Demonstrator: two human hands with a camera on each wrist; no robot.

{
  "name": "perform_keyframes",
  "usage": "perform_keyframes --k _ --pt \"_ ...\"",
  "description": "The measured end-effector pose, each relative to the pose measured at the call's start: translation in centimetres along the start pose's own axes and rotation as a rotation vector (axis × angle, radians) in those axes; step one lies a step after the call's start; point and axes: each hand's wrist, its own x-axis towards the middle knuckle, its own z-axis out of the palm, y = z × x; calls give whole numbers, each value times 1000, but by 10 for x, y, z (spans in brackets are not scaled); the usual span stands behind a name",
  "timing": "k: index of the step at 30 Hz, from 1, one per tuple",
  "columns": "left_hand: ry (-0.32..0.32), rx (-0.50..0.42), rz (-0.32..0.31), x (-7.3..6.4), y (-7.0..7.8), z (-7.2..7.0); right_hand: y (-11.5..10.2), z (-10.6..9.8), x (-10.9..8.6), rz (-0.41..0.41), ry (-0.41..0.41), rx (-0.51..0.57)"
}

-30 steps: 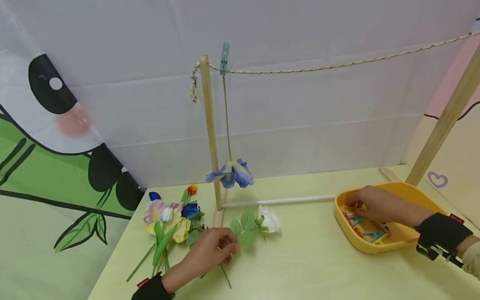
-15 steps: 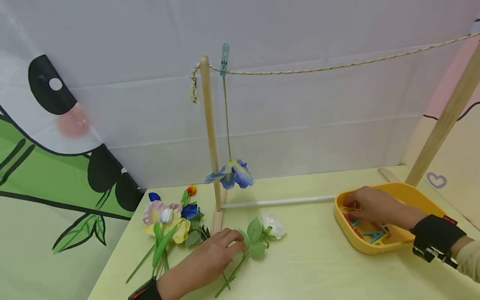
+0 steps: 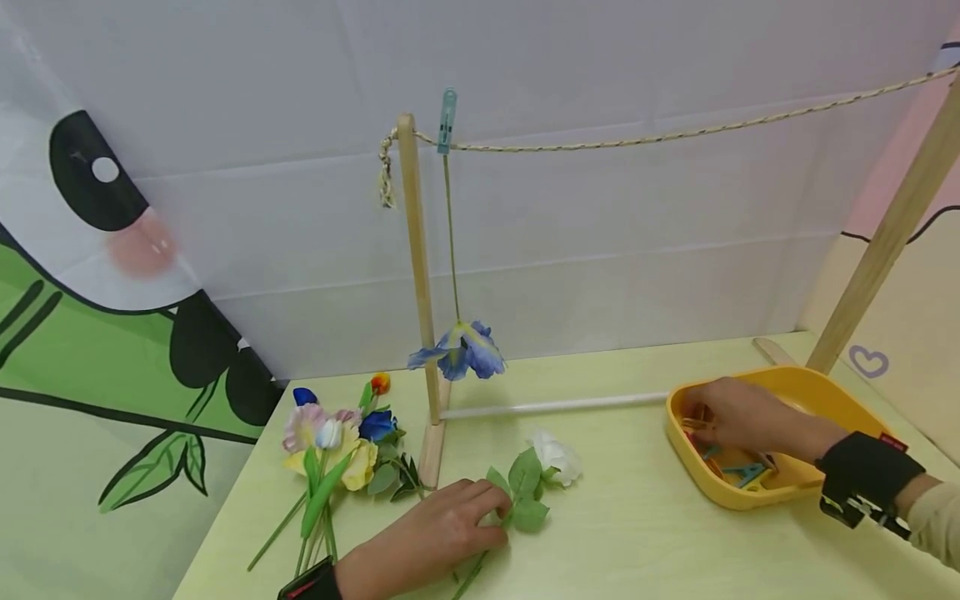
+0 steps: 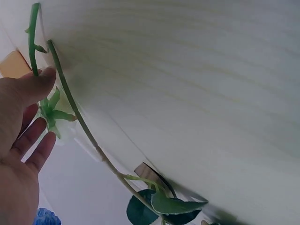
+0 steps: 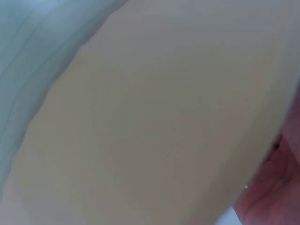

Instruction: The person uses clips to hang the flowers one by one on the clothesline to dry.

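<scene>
My left hand (image 3: 442,533) pinches the stem of a white artificial rose (image 3: 555,458) low over the table, thumb against fingers. In the left wrist view the thumb presses on the rose's green stem (image 4: 33,42), while the other fingers are partly bent. Beside that hand runs another leafy stem (image 4: 93,140), apart from the fingers. My right hand (image 3: 746,417) reaches down into a yellow plastic basket (image 3: 697,475) among small clothespins (image 3: 742,473). Its fingertips are hidden, so whether they grip a wood-coloured clothespin (image 3: 701,423) there cannot be told. The basket's wall fills most of the right wrist view.
A rope (image 3: 600,147) spans two wooden posts (image 3: 420,267). On it a teal clothespin (image 3: 447,121) holds a blue flower (image 3: 465,350) upside down. More artificial flowers (image 3: 330,433) lie at left. A white rod (image 3: 555,406) runs low behind the rose.
My left hand has moved right and toward me, and the white rose has shifted right with it. My right hand stays in the basket, shifted slightly left.
</scene>
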Motion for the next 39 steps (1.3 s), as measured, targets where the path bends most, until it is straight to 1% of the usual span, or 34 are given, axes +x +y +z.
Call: perform_keyframes --k 5,8,9,11,15,17,19,23,26,28,30,33,34,36,39 --pt "4 -13 6 5 2 1 -3 3 -1 -45 18 6" --pt "-2 -42 6 9 4 0 -2 5 -1 -44 27 0" --pt "5 -41 10 11 4 -1 -2 5 -1 -41 26 -2" --pt "38 -40 18 16 4 -2 -1 5 -1 -36 22 -10" --pt "149 -76 6 28 4 -6 1 5 -1 -35 23 -21" --pt "199 -128 -10 33 3 -8 1 5 -2 -37 31 -34" --pt "235 -180 -27 39 3 -10 2 5 -2 -30 40 -48" --pt "286 -291 -60 48 3 -10 2 6 -1 13 49 -56" --pt "321 -401 -97 54 3 -11 1 5 -1 56 52 -22" --pt "353 -486 -135 58 2 -11 0 4 -1 80 60 14" --pt "391 -561 -184 63 1 -12 0 2 -1 110 69 51" --pt "460 -682 -280 71 -3 -12 0 -1 -4 147 94 81" --pt "483 -707 -316 74 -4 -13 0 -2 -5 149 108 81" --pt "536 -772 -373 78 -7 -14 0 -5 -8 128 142 81" --pt "599 -857 -424 83 -11 -18 -2 -12 -12 81 218 94"
